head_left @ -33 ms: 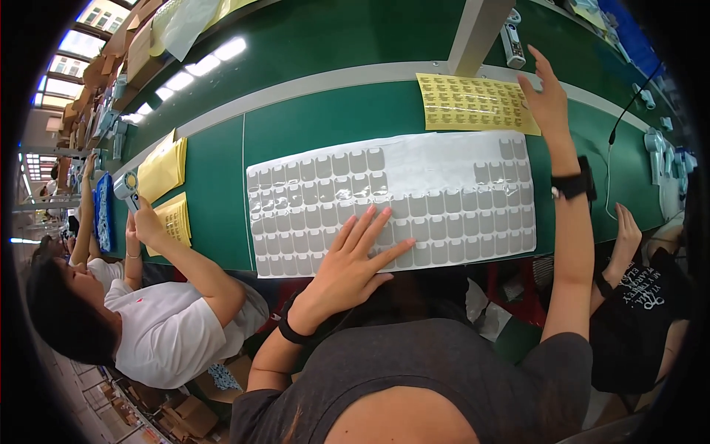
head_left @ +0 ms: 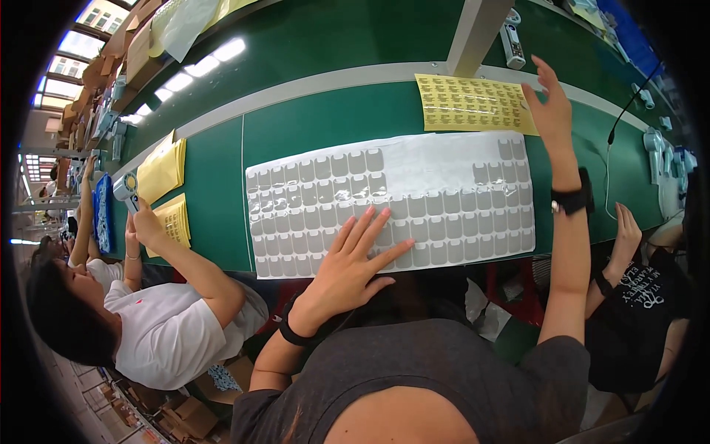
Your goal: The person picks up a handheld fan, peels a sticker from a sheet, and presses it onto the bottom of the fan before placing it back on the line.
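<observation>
My left hand lies palm down with its fingers spread on a large white sheet of grey rounded stickers. Several stickers are gone from the sheet's upper middle, where bare white backing shows. Raised past the sheet's far right corner, my right hand has thumb and forefinger apart, and I see nothing between them. It is nearest to a yellow sheet of small printed labels, overlapping its right edge in the picture.
A handheld light-blue device lies beyond a metal post. Yellow sheets are stacked at left, near a co-worker holding a small fan-like device. Another co-worker's hand rests at right, by a hanging cable.
My right hand has drawn slightly nearer to me. My left hand stays in place on the grey sticker sheet.
</observation>
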A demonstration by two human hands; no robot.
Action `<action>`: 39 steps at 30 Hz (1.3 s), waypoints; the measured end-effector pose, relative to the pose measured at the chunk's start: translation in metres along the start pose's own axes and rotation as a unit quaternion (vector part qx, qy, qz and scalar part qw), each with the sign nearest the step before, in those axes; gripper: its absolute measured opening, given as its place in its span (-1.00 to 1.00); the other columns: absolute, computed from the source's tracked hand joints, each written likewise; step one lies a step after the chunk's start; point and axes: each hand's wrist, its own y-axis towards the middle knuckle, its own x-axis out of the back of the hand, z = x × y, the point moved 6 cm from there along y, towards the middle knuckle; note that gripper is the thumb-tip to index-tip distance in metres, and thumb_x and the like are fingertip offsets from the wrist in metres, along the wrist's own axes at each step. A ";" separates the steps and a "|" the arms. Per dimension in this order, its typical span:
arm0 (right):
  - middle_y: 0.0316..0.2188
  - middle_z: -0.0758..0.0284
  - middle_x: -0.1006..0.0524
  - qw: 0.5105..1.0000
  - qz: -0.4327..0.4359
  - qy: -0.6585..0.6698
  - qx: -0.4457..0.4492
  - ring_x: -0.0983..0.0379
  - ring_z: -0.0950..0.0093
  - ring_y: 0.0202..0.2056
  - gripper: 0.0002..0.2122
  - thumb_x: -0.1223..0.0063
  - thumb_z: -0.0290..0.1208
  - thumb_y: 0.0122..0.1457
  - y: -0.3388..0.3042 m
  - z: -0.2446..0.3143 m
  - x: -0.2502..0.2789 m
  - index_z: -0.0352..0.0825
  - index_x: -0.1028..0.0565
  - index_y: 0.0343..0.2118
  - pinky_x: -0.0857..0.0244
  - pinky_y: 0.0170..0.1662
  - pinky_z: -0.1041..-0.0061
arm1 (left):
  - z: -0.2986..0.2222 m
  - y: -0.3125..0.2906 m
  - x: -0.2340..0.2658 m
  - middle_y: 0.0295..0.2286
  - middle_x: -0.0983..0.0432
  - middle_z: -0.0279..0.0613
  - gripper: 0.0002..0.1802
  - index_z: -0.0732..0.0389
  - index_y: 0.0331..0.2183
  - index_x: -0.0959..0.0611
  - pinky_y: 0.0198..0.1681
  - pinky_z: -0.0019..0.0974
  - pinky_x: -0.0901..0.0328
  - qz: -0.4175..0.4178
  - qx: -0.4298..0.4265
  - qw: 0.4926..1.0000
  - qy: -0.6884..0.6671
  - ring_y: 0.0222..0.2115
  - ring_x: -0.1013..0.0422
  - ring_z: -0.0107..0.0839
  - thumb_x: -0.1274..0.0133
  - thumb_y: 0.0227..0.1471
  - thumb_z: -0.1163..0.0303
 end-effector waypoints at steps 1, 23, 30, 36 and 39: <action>-0.23 0.31 -0.54 1.000 0.016 0.004 -0.025 -0.48 0.51 -0.23 -0.65 -0.09 -0.43 0.10 -0.016 0.004 0.014 -0.16 -0.45 -0.01 -0.32 -0.14 0.52 | -0.001 0.000 0.001 0.21 0.04 -0.01 -0.27 -0.14 0.11 -0.39 0.24 -0.03 0.08 -0.008 0.001 1.000 -0.021 0.25 0.11 -0.02 -0.20 -0.15 0.38; -0.56 0.50 -0.40 0.990 -0.036 0.015 -0.133 -0.24 0.71 -0.56 -0.90 0.03 -0.62 0.05 -0.135 0.000 0.066 -0.33 -0.53 -0.42 -0.17 -0.46 0.67 | -0.146 -0.036 0.135 -0.29 -0.51 0.09 -0.82 0.29 -0.26 -0.53 -0.14 -0.14 -0.29 -0.285 -0.185 0.740 -0.580 -0.26 -0.42 -0.11 0.05 0.06 0.47; -0.50 0.50 -0.46 0.984 -0.095 0.042 -0.146 -0.31 0.73 -0.48 -0.90 0.02 -0.59 0.09 -0.135 0.015 0.077 -0.34 -0.52 -0.35 -0.19 -0.39 0.72 | -0.144 -0.049 0.121 -0.26 -0.49 0.09 -0.79 0.27 -0.22 -0.52 -0.12 -0.13 -0.29 -0.249 -0.311 0.767 -0.502 -0.21 -0.41 -0.09 0.03 0.03 0.50; -0.48 0.44 -0.47 0.978 0.141 0.152 -0.028 -0.32 0.69 -0.47 -0.91 -0.01 -0.58 0.09 -0.122 0.141 0.048 -0.35 -0.51 -0.33 -0.21 -0.38 0.69 | -0.078 -0.010 0.038 -0.14 -0.39 -0.02 -0.58 0.26 -0.09 -0.51 -0.02 -0.13 -0.21 -0.218 -0.140 0.953 -0.154 -0.07 -0.31 -0.07 -0.01 -0.08 0.63; -0.47 0.34 -0.47 0.956 0.237 0.157 0.070 -0.38 0.54 -0.47 -0.88 -0.04 -0.56 0.04 -0.114 0.193 -0.002 -0.33 -0.52 -0.33 -0.26 -0.39 0.60 | -0.020 0.004 0.015 -0.16 -0.41 -0.02 -0.59 0.30 -0.10 -0.50 -0.02 -0.10 -0.21 -0.284 -0.016 0.955 -0.083 -0.07 -0.32 -0.06 -0.02 -0.10 0.63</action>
